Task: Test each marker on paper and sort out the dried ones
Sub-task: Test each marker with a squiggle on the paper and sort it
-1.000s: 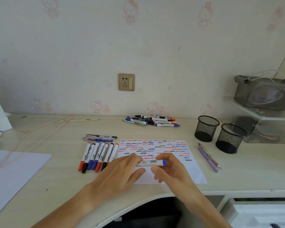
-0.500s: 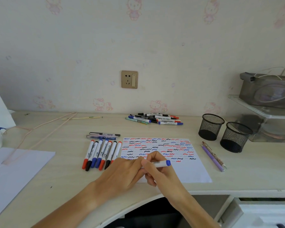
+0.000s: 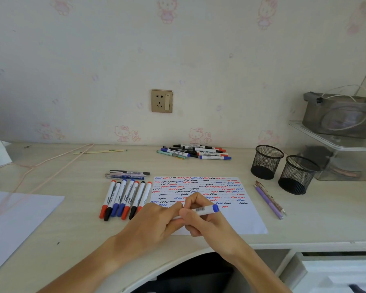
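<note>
A white marker with a blue end [image 3: 205, 209] lies level over the test paper [image 3: 241, 218], which is covered in red, blue and black squiggles. My right hand [image 3: 203, 220] grips the marker's barrel. My left hand [image 3: 154, 223] holds the marker's left end, which its fingers hide. A row of several capped markers [image 3: 125, 197] lies left of the paper. A loose pile of markers [image 3: 194, 152] sits by the wall.
Two black mesh pen cups [image 3: 283, 168] stand at the right, with two pens [image 3: 269, 198] lying before them. Two pens [image 3: 127, 174] lie above the marker row. A white sheet [image 3: 15, 218] covers the desk's left. A clear shelf with a bag [image 3: 340, 115] is far right.
Both hands have stayed on the blue-ended marker above the paper. My left hand has closed in on its left end and my right hand's grip has shifted along the barrel.
</note>
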